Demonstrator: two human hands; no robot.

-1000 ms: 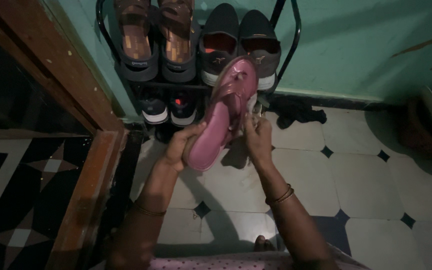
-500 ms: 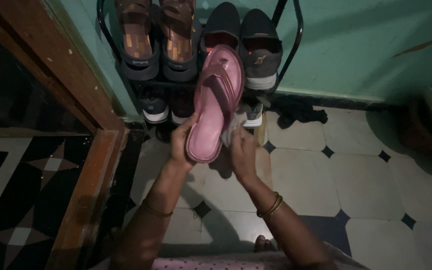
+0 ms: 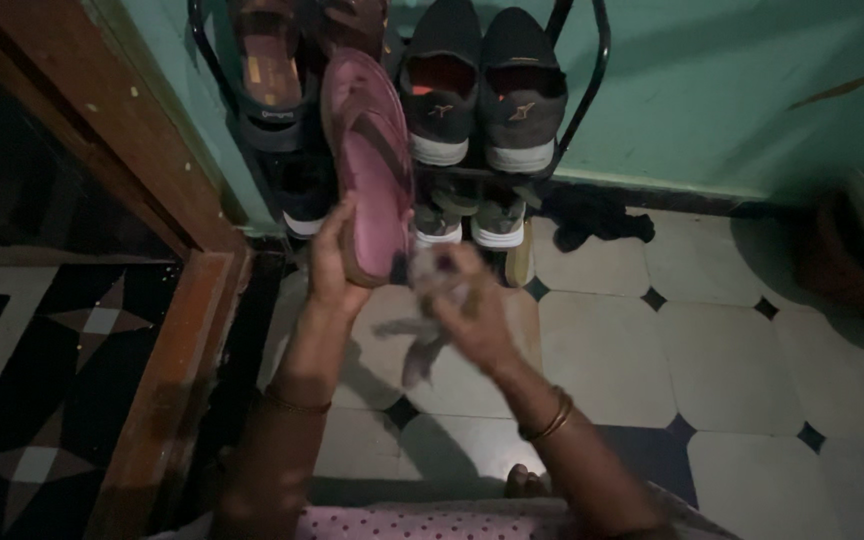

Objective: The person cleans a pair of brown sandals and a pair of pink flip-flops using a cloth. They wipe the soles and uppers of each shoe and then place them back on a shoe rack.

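Head view: a pink sandal (image 3: 370, 165) is held up, toe towards the shoe rack (image 3: 592, 90), heel lowest.
Left hand (image 3: 334, 262): the fingers are wrapped round the heel end of the sandal; the grip is closed on the sole's edge.
Right hand (image 3: 472, 310): the fingers are bunched shut on a grey rag (image 3: 422, 345), pressed just beside the sandal's heel; blur is seen here, so the exact contact cannot be told.
Sandal position: it is raised off the floor, in front of the rack's upper shelf, between a brown sandal (image 3: 270, 70) and a pair of dark sneakers (image 3: 482, 85).
Handling, sandal: it is judged light and somewhat flexible, with a stiffish sole and a soft strap; no fragility is expected. A one-hand hold at the heel looks sufficient, though the toe end may be expected to wobble under rubbing.
Best hold: the heel edge or the middle of the sole is judged firmest; the strap would give way if pulled.
Handling, rag: it is limp and hangs down below the fist.
Lower shelf: more shoes are seen, partly hidden behind the sandal and hands.
Floor: pale tiles (image 3: 612, 350) with dark diamonds are seen; a dark cloth (image 3: 592, 215) lies by the wall.
Left edge: a wooden door frame (image 3: 167, 350) is seen.
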